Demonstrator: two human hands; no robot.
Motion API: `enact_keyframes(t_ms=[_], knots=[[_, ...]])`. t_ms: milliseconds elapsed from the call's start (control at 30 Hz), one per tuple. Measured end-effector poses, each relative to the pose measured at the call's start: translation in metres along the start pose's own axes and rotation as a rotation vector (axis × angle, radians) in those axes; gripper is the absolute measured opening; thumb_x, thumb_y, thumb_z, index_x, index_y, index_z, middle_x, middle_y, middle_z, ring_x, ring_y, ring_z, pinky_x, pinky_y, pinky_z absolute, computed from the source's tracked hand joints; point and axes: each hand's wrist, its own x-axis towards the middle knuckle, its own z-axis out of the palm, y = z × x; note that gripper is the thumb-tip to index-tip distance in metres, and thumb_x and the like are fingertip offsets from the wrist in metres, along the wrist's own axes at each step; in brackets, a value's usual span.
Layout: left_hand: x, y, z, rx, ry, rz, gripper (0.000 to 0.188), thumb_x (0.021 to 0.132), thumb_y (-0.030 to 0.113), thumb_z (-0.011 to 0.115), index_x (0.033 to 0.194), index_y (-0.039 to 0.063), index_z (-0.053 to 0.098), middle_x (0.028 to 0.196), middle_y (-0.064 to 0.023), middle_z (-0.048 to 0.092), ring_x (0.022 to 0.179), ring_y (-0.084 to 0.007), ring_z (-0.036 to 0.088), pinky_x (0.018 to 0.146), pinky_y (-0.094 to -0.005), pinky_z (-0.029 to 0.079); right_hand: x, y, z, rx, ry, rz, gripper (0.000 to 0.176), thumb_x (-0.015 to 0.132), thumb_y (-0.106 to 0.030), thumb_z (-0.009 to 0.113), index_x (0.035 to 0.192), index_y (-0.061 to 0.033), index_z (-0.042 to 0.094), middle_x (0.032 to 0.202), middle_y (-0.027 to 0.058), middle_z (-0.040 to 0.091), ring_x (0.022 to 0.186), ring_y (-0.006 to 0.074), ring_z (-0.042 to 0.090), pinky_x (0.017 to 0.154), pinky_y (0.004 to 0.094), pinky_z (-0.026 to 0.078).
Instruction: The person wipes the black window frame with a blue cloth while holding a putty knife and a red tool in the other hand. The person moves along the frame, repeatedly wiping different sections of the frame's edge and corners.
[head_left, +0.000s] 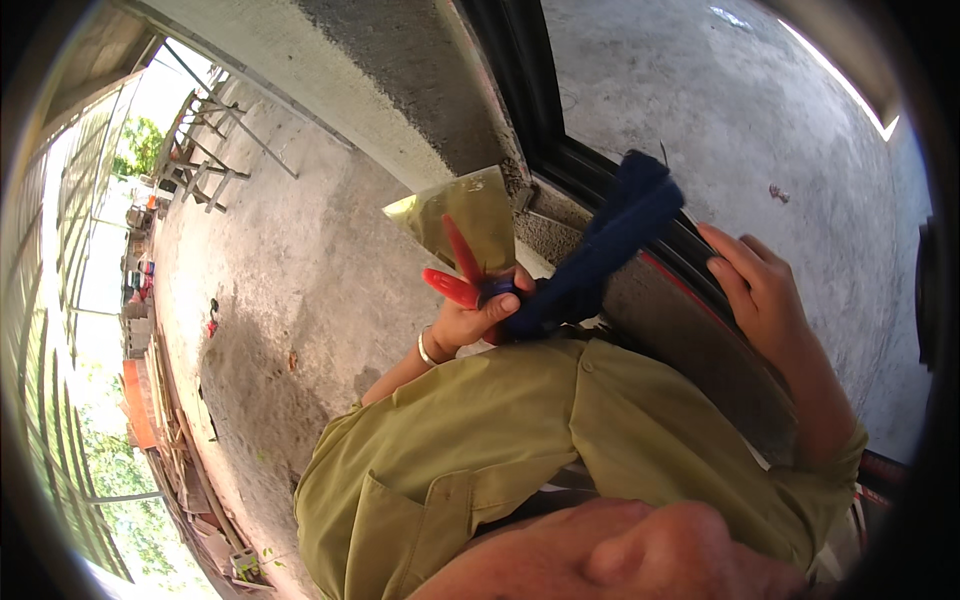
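Observation:
My left hand (480, 315) is closed around a putty knife with a wide, shiny blade (472, 214), tools with red handles (454, 281) and a bunched dark blue cloth (607, 247). Which tool the red handles belong to, I cannot tell. The cloth reaches up over the black window or door frame (585, 165). On the right, my right hand (757, 289) rests its fingertips at the edge of that frame and holds nothing that I can see. A red strip (690, 292) runs along the frame's near side.
A rough concrete wall edge (390, 82) meets the frame. Beyond the frame lies a concrete floor (810, 180) with a small scrap on it. At the left, wooden trestles (206, 176), stacked boards (180, 450) and blocks line the floor's far edge.

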Motion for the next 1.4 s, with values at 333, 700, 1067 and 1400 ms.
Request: enact_keyframes(t_ms=[333, 700, 1067, 1400], knots=[[-0.015, -0.013, -0.022, -0.034, 0.114, -0.137, 0.036, 0.085, 0.030, 0.068, 0.103, 0.003, 0.052, 0.094, -0.0057, 0.054, 0.087, -0.0138, 0.051, 0.076, -0.0265, 0.040, 0.114, 0.014, 0.019, -0.069, -0.490, -0.020, 0.027, 0.088, -0.016, 0.060, 0.111, -0.0031, 0.064, 0.083, 0.0186, 0.064, 0.076, 0.0344, 0.061, 0.068, 0.0410, 0.048], [0.004, -0.017, -0.017, -0.011, 0.101, -0.165, 0.033, 0.084, 0.030, 0.069, 0.096, 0.003, 0.053, 0.089, -0.0066, 0.054, 0.078, -0.0132, 0.049, 0.067, -0.0253, 0.039, 0.108, 0.010, 0.055, -0.231, -0.317, -0.079, 0.030, 0.089, -0.017, 0.059, 0.118, -0.0084, 0.060, 0.077, 0.0180, 0.057, 0.065, 0.0358, 0.057, 0.057, 0.0434, 0.045], [0.006, -0.004, -0.038, -0.169, -0.074, -0.305, 0.029, 0.079, 0.018, 0.072, 0.096, 0.001, 0.056, 0.087, -0.0092, 0.056, 0.074, -0.0154, 0.053, 0.065, -0.0260, 0.041, 0.069, 0.015, 0.011, 0.073, -0.230, -0.001, 0.030, 0.081, -0.009, 0.066, 0.111, -0.0062, 0.064, 0.071, 0.0107, 0.055, 0.056, 0.0288, 0.055, 0.049, 0.0392, 0.041], [0.008, 0.010, -0.048, -0.072, -0.033, -0.060, 0.028, 0.074, 0.021, 0.075, 0.084, 0.000, 0.060, 0.075, -0.0103, 0.060, 0.069, -0.0234, 0.054, 0.062, -0.0340, 0.039, 0.101, -0.003, 0.015, 0.094, -0.464, 0.010, 0.025, 0.086, -0.009, 0.059, 0.110, -0.0042, 0.064, 0.074, 0.0179, 0.059, 0.065, 0.0334, 0.058, 0.058, 0.0387, 0.045]])
